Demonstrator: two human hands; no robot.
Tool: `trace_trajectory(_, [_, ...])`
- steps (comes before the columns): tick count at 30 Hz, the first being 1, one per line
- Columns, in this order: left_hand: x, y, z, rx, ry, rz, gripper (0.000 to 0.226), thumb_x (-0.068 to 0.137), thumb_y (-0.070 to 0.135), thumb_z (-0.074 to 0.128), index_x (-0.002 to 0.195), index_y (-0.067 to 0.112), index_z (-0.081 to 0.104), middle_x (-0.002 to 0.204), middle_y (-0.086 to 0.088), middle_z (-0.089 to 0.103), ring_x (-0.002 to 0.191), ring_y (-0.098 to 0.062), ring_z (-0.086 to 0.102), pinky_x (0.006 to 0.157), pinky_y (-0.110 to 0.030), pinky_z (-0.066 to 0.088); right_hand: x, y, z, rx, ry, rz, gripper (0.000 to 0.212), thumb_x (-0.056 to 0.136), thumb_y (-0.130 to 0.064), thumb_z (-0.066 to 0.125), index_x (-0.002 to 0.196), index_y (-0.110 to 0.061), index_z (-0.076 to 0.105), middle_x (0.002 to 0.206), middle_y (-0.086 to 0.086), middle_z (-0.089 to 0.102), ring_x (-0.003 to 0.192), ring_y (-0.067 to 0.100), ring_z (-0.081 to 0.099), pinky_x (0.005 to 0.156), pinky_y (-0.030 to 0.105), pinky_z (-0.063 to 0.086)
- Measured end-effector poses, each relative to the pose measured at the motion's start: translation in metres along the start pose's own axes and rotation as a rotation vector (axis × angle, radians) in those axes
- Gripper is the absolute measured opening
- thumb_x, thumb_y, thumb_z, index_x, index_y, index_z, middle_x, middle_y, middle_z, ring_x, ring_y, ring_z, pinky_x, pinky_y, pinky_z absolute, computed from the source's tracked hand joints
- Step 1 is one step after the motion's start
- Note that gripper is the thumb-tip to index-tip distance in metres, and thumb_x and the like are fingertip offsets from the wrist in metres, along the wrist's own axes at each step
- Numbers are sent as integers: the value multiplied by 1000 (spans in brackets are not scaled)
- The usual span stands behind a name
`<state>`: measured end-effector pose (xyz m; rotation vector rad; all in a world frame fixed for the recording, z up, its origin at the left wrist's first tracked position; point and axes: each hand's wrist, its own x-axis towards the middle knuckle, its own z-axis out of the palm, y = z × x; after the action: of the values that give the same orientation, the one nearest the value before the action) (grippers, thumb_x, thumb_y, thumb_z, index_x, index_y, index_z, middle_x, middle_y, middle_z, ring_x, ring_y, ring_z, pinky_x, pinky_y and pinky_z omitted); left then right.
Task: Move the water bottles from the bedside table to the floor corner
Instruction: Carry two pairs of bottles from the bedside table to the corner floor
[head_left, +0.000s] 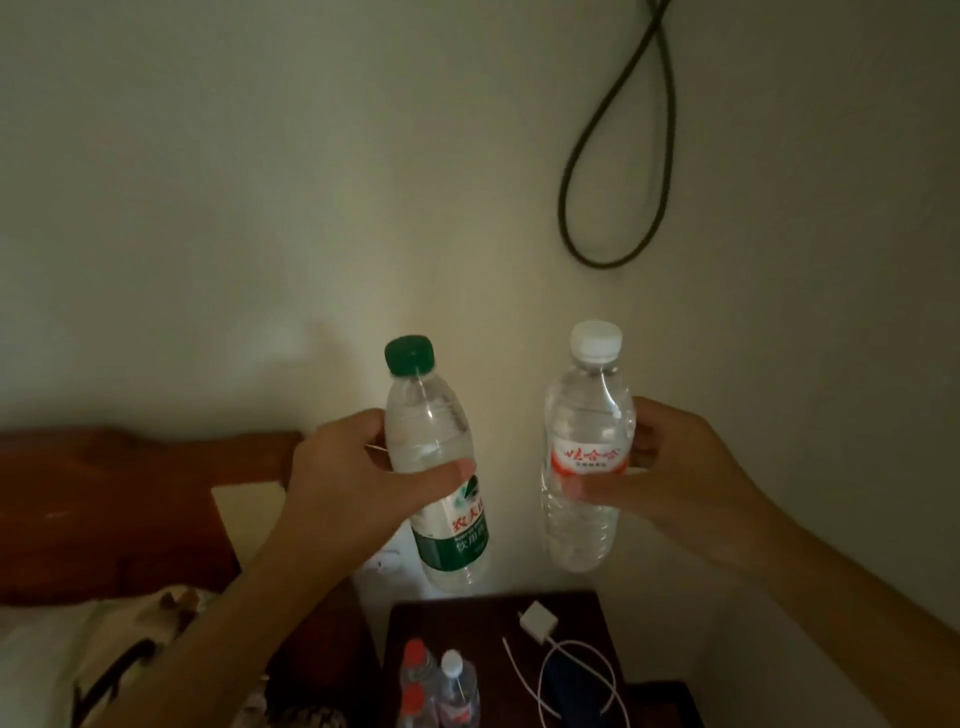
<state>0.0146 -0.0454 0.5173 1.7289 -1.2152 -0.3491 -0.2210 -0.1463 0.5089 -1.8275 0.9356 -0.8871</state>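
Table: dark wooden bedside table (582, 608) in the corner, bearing three small bottles (439, 686), a white charger (537, 622) and its white cable (571, 675).
Room: pale wall (208, 208) with a dark cord loop (618, 182); reddish headboard (104, 509) at left.
Left hand (358, 483): raised above the table, fingers wrapped round the green-capped bottle (441, 467), which tilts.
Right hand (680, 478): raised, fingers and thumb round the white-capped bottle (584, 447), near upright.
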Motion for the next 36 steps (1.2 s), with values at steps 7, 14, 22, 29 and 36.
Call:
trace_trajectory(7, [15, 61, -48, -128, -66, 50, 33, 55, 39, 88, 82, 24, 78, 78, 2, 79, 76, -15, 76, 76, -42, 62, -7, -73, -28, 7, 54, -57, 50, 61, -22, 90, 108, -22, 73, 102, -2, 79, 97, 16, 75, 89, 46, 60])
trace_trajectory(14, [20, 85, -66, -185, -127, 44, 31, 61, 30, 86, 89, 20, 77, 82, 1, 80, 76, -12, 77, 68, -31, 60, -16, -103, -44, -4, 82, -69, 47, 65, -19, 89, 109, -22, 73, 102, -2, 78, 95, 16, 75, 78, 39, 63])
trace_trajectory(22, [25, 90, -59, -180, -180, 60, 29, 60, 28, 88, 87, 21, 77, 78, 3, 79, 74, -10, 76, 66, -30, 60, -20, -102, -44, -5, 92, -37, 46, 63, -19, 90, 106, -22, 74, 100, -1, 79, 93, 16, 76, 80, 41, 63])
trace_trajectory(29, [23, 93, -43, -185, -208, 66, 30, 62, 27, 87, 89, 20, 77, 80, 3, 79, 76, -12, 76, 69, -32, 61, -25, -98, -53, -19, 93, -27, 50, 61, -21, 90, 108, -22, 73, 102, 0, 78, 96, 19, 76, 83, 46, 63])
trace_trajectory(36, [17, 92, -31, -212, -288, 106, 25, 63, 24, 87, 85, 20, 77, 79, 2, 79, 75, -11, 76, 70, -33, 62, -46, -98, -54, -29, 126, 7, 47, 63, -19, 89, 107, -22, 74, 102, 0, 79, 95, 17, 76, 82, 43, 63])
